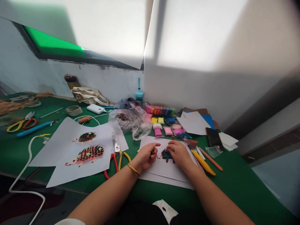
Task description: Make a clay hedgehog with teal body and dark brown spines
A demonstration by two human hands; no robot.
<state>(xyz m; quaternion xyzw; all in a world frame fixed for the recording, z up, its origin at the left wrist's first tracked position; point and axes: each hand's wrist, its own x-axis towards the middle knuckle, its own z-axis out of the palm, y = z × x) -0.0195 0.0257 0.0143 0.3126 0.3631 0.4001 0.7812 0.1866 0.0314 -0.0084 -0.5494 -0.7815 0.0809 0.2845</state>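
My left hand (148, 155) is curled, palm turned up, at the left side of a white paper sheet (161, 173); small dark pieces show between its fingers. On that sheet lies a small hedgehog figure (166, 154) with a dark teal body, a pale snout and black spikes. My right hand (179, 153) is over the hedgehog's right part, fingertips drawn together against its back. Whatever those fingertips may hold is hidden. To the left, two finished-looking hedgehogs, a smaller dark one (87, 137) and a larger pink one (90, 154), lie on other white sheets.
Red-and-yellow-handled pliers (117, 159) lie between the sheets. Clay packets (158, 132) and a crumpled plastic bag (133, 120) are behind. A yellow cutter (203, 162), a pink pen (212, 159) and a dark phone (213, 139) lie right. Another person's hand (9, 107) is far left.
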